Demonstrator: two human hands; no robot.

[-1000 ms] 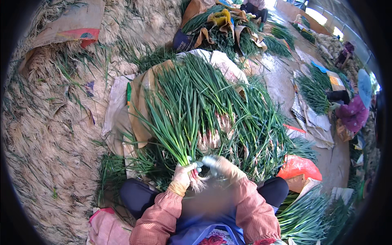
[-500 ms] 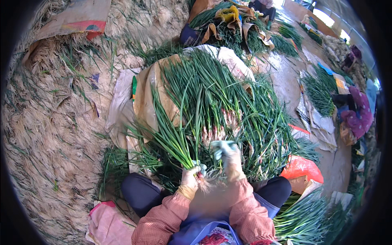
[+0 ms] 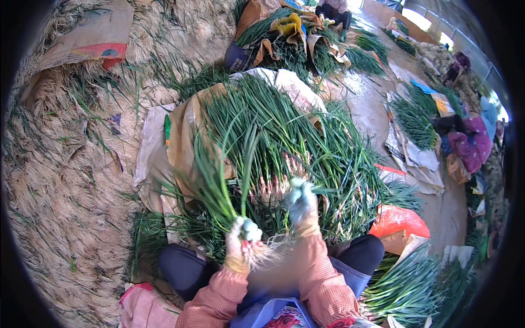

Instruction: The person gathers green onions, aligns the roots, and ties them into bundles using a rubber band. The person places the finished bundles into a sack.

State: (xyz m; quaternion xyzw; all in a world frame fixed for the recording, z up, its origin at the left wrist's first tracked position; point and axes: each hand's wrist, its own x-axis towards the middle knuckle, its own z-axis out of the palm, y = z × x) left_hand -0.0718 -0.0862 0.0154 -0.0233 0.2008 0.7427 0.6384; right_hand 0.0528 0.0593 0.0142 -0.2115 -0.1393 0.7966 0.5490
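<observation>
My left hand (image 3: 243, 236), in a pale glove with blue-green fingers, is closed round the lower stems of a bunch of spring onions (image 3: 221, 194). Its green leaves fan up and away, and pale stringy roots (image 3: 265, 252) hang out beside the fingers. To the right, my right hand (image 3: 301, 201), gloved alike, is over the near edge of a large heap of spring onions (image 3: 268, 126). Its fingers are curled in; whether anything is between them is hidden. Reddish-white bulb ends (image 3: 270, 186) in the heap point toward me.
Brown and white sacking (image 3: 183, 136) lies under the heap. Cut roots (image 3: 71, 197) cover the ground at left. A red plastic bag (image 3: 402, 221) and another pile of spring onions (image 3: 402, 284) are by my right knee. Other people sit farther off, one in purple clothing (image 3: 473, 145).
My left hand has shifted slightly left with the bunch, whose leaves now blur and stand more upright. The right hand's fingers have turned from sideways to pointing up. The whole view has shifted a little.
</observation>
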